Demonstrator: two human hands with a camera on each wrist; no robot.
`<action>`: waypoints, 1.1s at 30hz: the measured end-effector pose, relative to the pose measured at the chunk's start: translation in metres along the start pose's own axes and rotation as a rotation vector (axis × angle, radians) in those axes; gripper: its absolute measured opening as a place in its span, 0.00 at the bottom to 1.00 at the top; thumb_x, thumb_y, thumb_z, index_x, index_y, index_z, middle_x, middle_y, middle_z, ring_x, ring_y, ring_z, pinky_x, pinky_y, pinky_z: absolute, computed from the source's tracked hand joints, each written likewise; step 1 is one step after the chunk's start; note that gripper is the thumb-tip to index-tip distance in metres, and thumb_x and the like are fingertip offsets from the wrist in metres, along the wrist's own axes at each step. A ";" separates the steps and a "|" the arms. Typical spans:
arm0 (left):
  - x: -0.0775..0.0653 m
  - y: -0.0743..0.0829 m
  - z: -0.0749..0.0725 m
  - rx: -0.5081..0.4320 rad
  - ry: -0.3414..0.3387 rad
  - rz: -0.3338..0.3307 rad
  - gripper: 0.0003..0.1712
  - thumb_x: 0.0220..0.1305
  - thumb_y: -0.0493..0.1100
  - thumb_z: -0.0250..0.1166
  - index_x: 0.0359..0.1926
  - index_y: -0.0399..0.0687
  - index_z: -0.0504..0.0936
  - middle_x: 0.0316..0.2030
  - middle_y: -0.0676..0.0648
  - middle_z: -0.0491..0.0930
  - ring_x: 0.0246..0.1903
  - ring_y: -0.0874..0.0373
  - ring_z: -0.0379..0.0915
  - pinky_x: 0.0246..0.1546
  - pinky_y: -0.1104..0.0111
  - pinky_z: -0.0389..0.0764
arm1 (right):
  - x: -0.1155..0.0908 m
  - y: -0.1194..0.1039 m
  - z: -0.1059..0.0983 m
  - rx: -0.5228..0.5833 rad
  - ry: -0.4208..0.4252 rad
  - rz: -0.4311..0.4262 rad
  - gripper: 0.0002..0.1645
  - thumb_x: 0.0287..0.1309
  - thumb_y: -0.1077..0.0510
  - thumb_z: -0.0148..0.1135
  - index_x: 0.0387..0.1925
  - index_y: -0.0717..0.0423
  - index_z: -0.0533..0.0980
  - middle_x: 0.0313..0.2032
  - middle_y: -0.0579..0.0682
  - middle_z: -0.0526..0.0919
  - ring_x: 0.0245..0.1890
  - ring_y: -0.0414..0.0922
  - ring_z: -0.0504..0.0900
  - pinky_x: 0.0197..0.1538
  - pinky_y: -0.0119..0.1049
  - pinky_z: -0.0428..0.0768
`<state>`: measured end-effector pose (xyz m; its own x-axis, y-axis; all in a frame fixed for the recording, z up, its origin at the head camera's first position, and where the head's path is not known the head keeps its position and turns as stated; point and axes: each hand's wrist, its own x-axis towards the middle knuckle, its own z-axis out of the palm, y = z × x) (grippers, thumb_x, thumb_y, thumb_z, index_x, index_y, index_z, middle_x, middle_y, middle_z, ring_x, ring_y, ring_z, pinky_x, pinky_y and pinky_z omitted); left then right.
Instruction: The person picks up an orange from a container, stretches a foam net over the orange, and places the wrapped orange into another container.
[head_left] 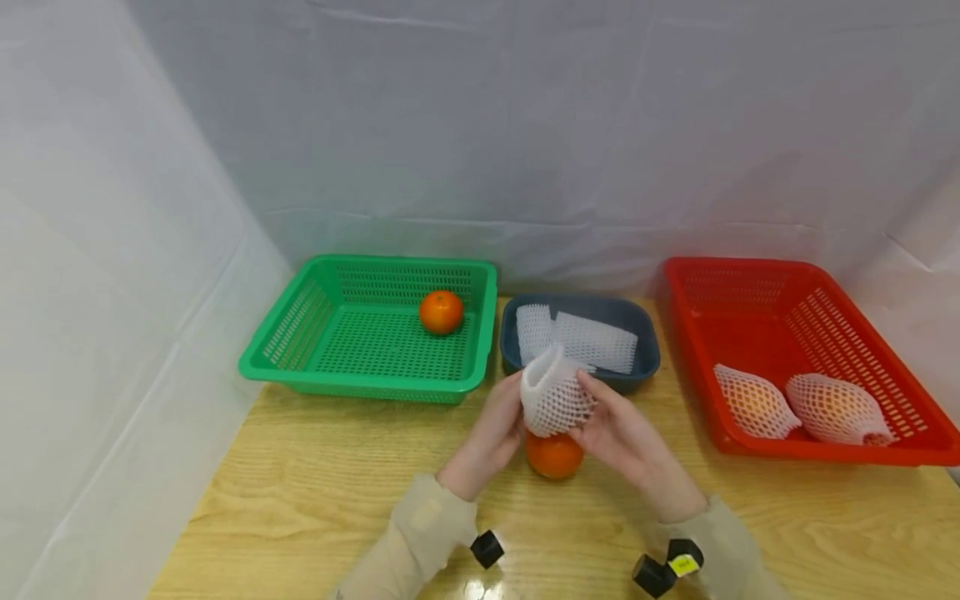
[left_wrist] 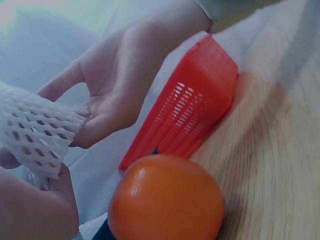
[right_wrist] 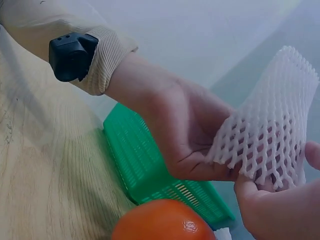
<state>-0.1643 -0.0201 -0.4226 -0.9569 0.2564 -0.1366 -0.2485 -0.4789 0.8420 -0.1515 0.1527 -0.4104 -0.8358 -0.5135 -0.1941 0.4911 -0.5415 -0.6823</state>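
A white foam net sleeve (head_left: 558, 396) is held up between both hands over the wooden table. My left hand (head_left: 495, 425) grips its left side, and my right hand (head_left: 622, 429) pinches the right side. In the right wrist view, fingers of both hands reach into the lower edge of the net (right_wrist: 270, 135). Its top end gapes in the head view. Just below the net, on the table, sits a smooth orange (head_left: 555, 457), partly hidden by the net in the head view. Neither hand touches the orange (left_wrist: 167, 200) in the left wrist view.
A green basket (head_left: 360, 386) at left holds one orange (head_left: 441, 312). Behind the hands, a dark blue tray (head_left: 647, 333) contains foam nets (head_left: 596, 340). The red basket (head_left: 840, 452) at right contains two net-wrapped fruits (head_left: 757, 404). White sheeting (head_left: 480, 125) stands behind.
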 end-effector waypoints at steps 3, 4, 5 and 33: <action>0.000 0.002 -0.001 -0.124 -0.022 -0.060 0.14 0.79 0.42 0.50 0.41 0.52 0.83 0.35 0.56 0.83 0.34 0.69 0.77 0.34 0.79 0.78 | 0.000 -0.001 -0.001 0.052 -0.005 0.002 0.20 0.80 0.48 0.41 0.65 0.50 0.60 0.59 0.43 0.74 0.56 0.39 0.74 0.62 0.31 0.74; 0.000 0.002 -0.001 -0.149 -0.034 -0.070 0.15 0.79 0.42 0.49 0.42 0.52 0.83 0.36 0.55 0.83 0.35 0.68 0.79 0.35 0.78 0.79 | 0.000 -0.002 -0.001 0.060 -0.001 0.004 0.20 0.80 0.49 0.40 0.66 0.50 0.59 0.59 0.44 0.74 0.56 0.39 0.74 0.62 0.31 0.75; 0.000 0.003 -0.001 -0.174 -0.040 -0.081 0.16 0.79 0.42 0.48 0.42 0.52 0.84 0.37 0.54 0.85 0.37 0.67 0.80 0.37 0.77 0.80 | 0.000 -0.002 -0.001 0.066 0.006 0.006 0.21 0.80 0.49 0.39 0.67 0.50 0.58 0.59 0.44 0.74 0.56 0.39 0.75 0.62 0.31 0.75; -0.008 -0.014 -0.025 -0.099 0.010 -0.200 0.16 0.77 0.40 0.52 0.35 0.52 0.86 0.35 0.56 0.85 0.36 0.67 0.78 0.37 0.75 0.76 | -0.013 0.008 -0.025 0.002 0.184 0.021 0.18 0.80 0.54 0.44 0.44 0.46 0.81 0.46 0.41 0.83 0.47 0.38 0.80 0.53 0.32 0.81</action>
<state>-0.1572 -0.0370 -0.4462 -0.8883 0.3465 -0.3015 -0.4467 -0.4991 0.7425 -0.1432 0.1722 -0.4310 -0.8560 -0.3943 -0.3345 0.5095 -0.5334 -0.6752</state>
